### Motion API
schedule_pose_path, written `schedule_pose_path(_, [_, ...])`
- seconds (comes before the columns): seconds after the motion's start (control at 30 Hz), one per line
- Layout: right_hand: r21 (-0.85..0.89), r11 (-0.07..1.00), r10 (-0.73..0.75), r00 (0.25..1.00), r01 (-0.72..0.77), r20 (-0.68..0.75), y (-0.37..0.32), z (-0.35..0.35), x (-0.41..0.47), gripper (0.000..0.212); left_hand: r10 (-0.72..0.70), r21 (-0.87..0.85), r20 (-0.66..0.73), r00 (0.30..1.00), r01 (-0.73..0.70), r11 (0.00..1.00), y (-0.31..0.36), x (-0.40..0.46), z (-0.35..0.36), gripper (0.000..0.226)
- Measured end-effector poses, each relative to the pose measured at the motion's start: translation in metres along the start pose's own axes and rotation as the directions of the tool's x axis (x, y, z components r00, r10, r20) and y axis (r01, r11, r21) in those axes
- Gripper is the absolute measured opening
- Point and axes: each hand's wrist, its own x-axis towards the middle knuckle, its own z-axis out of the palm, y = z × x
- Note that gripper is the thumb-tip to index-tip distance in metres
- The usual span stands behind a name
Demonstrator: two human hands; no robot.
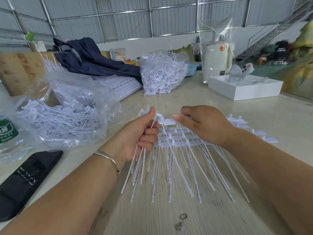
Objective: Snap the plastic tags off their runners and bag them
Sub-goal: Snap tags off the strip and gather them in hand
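The left hand (140, 138) grips a bundle of loose tags (140, 167) just left of the runner sheet (183, 138); the right hand (203, 124) pinches a tag (166, 122) at the sheet's far edge.

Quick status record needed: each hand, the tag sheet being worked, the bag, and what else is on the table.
left hand: grips a bundle of loose tags by their stems
right hand: pinches one tag head at the top of the runner sheet, palm over the sheet
runner sheet: flat on the table, stems fanned toward the person
open bag: left of the hands, holds loose tags
filled bag: farther back, centre
other: white box, water bottle, black case
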Motion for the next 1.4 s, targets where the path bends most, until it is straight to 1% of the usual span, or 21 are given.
schedule_pose_path(0.07, [-0.075,0.996,-0.05,0.999,0.05,-0.003,-0.001,0.003,0.0,0.05,0.034,0.038,0.0,0.999,-0.034,0.999,0.001,-0.002,0.001,0.042])
schedule_pose_path(0.13, [-0.119,0.988,-0.1,0.995,0.097,-0.02,-0.004,0.006,0.0,0.048,0.055,0.101,0.013,0.998,-0.056,0.993,0.001,-0.004,0.002,0.032])
schedule_pose_path(0.2, [-0.109,0.987,-0.118,0.993,0.114,-0.027,-0.006,0.007,0.001,0.044,0.085,0.218,-0.022,0.996,-0.079,0.973,-0.002,-0.003,0.001,0.03])
schedule_pose_path(0.27, [-0.073,0.992,-0.11,0.993,0.107,-0.031,-0.006,0.007,0.002,0.039,0.125,0.256,-0.083,0.989,-0.1,0.961,-0.005,0.0,-0.001,0.034])
schedule_pose_path(0.33, [-0.083,0.991,-0.104,0.994,0.101,-0.036,-0.004,0.006,0.002,0.033,0.155,0.215,-0.089,0.984,-0.133,0.967,-0.005,0.002,-0.001,0.03])
schedule_pose_path(0.4, [-0.158,0.985,-0.08,0.995,0.071,-0.052,-0.004,0.003,0.001,0.03,0.162,0.156,-0.077,0.984,-0.148,0.976,-0.004,0.003,-0.004,0.038])
schedule_pose_path(0.43, [-0.221,0.974,-0.059,0.996,0.043,-0.066,-0.003,0.002,0.001,0.032,0.154,0.132,-0.066,0.986,-0.145,0.981,-0.003,0.003,-0.005,0.038])
schedule_pose_path(0.5, [-0.325,0.946,-0.013,0.997,-0.01,-0.071,-0.002,0.001,0.002,0.04,0.132,0.078,-0.027,0.991,-0.129,0.989,-0.001,0.001,-0.006,0.029])
schedule_pose_path(0.53, [-0.306,0.952,0.009,0.998,-0.028,-0.064,-0.001,0.001,0.002,0.043,0.122,0.048,-0.002,0.992,-0.122,0.991,-0.001,0.0,-0.007,0.025])
schedule_pose_path(0.57, [-0.225,0.973,0.034,0.998,-0.044,-0.049,-0.001,0.001,0.002,0.045,0.116,0.015,0.023,0.993,-0.117,0.993,-0.001,-0.001,-0.007,0.024])
schedule_pose_path(0.63, [0.032,0.995,0.093,0.996,-0.094,0.013,-0.003,-0.001,0.001,0.047,0.113,-0.056,0.077,0.991,-0.109,0.992,-0.001,-0.001,-0.008,0.026])
schedule_pose_path(0.67, [0.162,0.981,0.105,0.994,-0.11,0.039,-0.004,-0.003,0.001,0.048,0.112,-0.098,0.11,0.988,-0.101,0.99,-0.001,-0.002,-0.009,0.027])
schedule_pose_path(0.77, [0.514,0.851,0.1,0.994,-0.108,0.045,-0.012,-0.014,0.0,0.048,0.119,-0.213,0.251,0.961,-0.065,0.975,0.001,-0.005,-0.009,0.036])
schedule_pose_path(0.83, [0.636,0.769,0.053,0.998,-0.066,0.039,-0.02,-0.02,0.0,0.051,0.134,-0.244,0.347,0.928,-0.048,0.968,0.001,-0.008,-0.007,0.049])
schedule_pose_path(0.93, [0.702,0.712,-0.032,0.999,-0.006,0.041,-0.029,-0.021,-0.002,0.059,0.124,-0.21,0.456,0.881,-0.029,0.977,-0.001,-0.01,0.0,0.054])
schedule_pose_path(1.03, [0.717,0.697,-0.053,0.996,-0.01,0.065,-0.033,-0.018,-0.003,0.069,0.079,-0.154,0.494,0.866,-0.003,0.988,-0.004,-0.01,0.004,0.051])
schedule_pose_path(1.1, [0.718,0.696,-0.027,0.999,-0.01,0.04,-0.033,-0.018,-0.003,0.062,0.075,-0.141,0.478,0.875,-0.008,0.99,-0.005,-0.01,0.005,0.049])
schedule_pose_path(1.17, [0.726,0.688,0.016,1.0,-0.015,0.005,-0.031,-0.018,-0.003,0.054,0.102,-0.171,0.45,0.887,-0.027,0.985,-0.004,-0.009,0.005,0.044])
schedule_pose_path(1.23, [0.722,0.691,0.063,0.998,-0.02,-0.032,-0.027,-0.017,-0.002,0.053,0.141,-0.197,0.406,0.903,-0.064,0.978,-0.003,-0.008,0.005,0.029])
schedule_pose_path(1.3, [0.695,0.719,0.105,0.992,-0.026,-0.072,-0.024,-0.016,-0.001,0.054,0.154,-0.195,0.348,0.925,-0.09,0.977,-0.002,-0.007,0.004,0.018])
schedule_pose_path(1.4, [0.606,0.795,0.121,0.982,-0.009,-0.144,-0.02,-0.013,-0.002,0.052,0.136,-0.183,0.323,0.937,-0.079,0.98,-0.003,-0.005,0.002,0.015])
